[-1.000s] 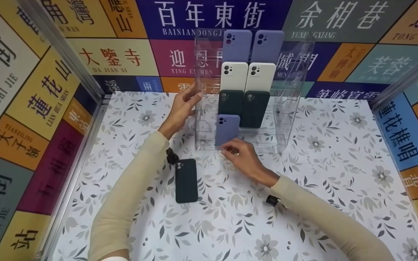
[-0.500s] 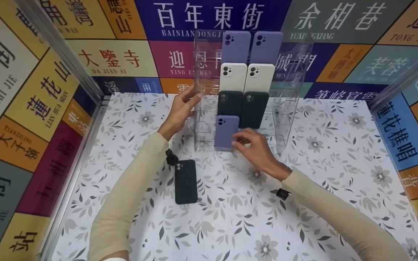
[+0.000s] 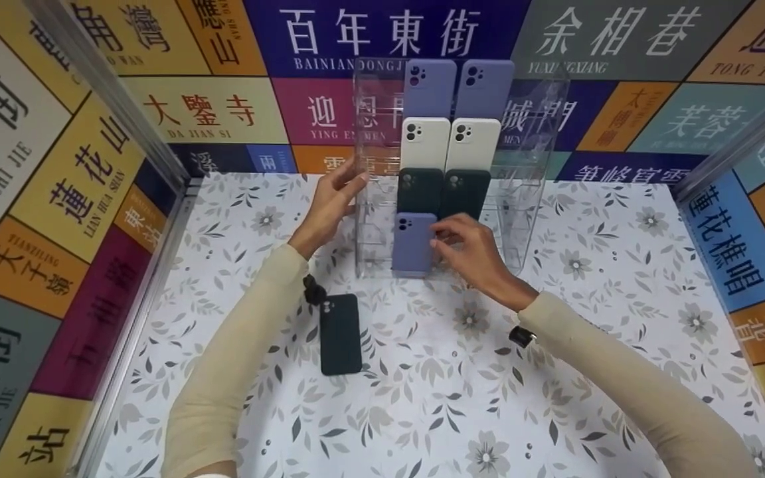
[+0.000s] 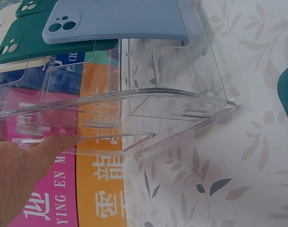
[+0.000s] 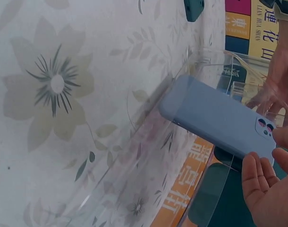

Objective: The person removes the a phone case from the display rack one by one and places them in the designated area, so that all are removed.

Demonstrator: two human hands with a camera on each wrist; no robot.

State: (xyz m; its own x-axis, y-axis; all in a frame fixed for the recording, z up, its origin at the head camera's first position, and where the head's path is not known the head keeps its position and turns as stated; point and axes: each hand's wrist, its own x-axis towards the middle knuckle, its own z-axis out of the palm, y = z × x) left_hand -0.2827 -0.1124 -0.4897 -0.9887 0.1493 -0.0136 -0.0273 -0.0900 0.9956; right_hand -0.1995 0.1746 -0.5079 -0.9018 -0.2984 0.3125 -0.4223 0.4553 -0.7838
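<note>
While the front purple case (image 3: 414, 245) leans back on the lowest tier of a clear stand (image 3: 535, 159), toward its seven o'clock, the right hand (image 3: 479, 255) meets the case's three o'clock edge. Its fingers lie side by side and loosely bent, tips at that edge, with the thumb set apart. At the stand's nine o'clock side is the left hand (image 3: 329, 202); one finger stretches along the panel in the left wrist view, though I cannot tell whether the hand grips it or only rests there.

Above the front case, toward twelve o'clock, stand two dark green cases (image 3: 420, 189) (the three o'clock one partly covered by the right hand), then two white cases (image 3: 425, 143), and two upper purple cases (image 3: 430, 93) at the top. A loose green case (image 3: 340, 335) lies flat on the flower-patterned counter (image 3: 422, 425), seven o'clock from the front one. Both arms wear tan sleeves (image 3: 223, 365). A backdrop (image 3: 369, 33) of coloured, lettered panels rises at twelve o'clock.
</note>
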